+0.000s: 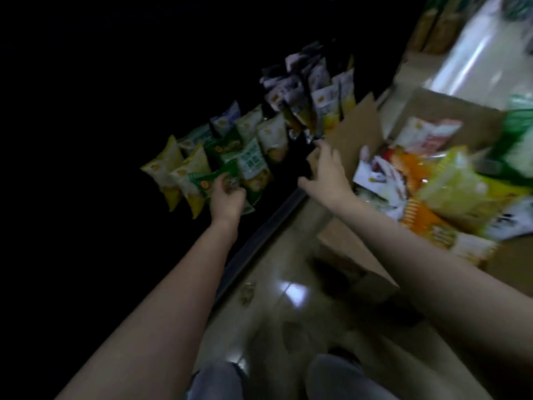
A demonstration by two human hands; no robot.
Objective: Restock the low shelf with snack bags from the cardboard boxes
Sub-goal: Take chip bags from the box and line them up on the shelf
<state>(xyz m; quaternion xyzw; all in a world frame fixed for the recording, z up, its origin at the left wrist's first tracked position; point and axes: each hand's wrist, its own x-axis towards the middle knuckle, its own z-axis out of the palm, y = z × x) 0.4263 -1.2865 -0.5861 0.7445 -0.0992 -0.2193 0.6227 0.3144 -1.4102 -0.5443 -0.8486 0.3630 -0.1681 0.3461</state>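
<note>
Beside the matt brown cardboard box (354,131) you see glossy, crinkled plastic snack bags (253,157) standing on the dark shelf, more shiny plastic bags (450,189) heaped inside the box, and a smooth, polished floor (291,293) throwing back light below it.

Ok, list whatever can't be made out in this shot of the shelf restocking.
- Head view: the low dark shelf interior is lost in darkness.
- The right hand fingertips blur against dark packets; any grip is unclear.
- The open brown cardboard box runs off the right edge, bags motion-blurred.
- The green snack bag, gripped by the left hand, has unreadable print.
</note>
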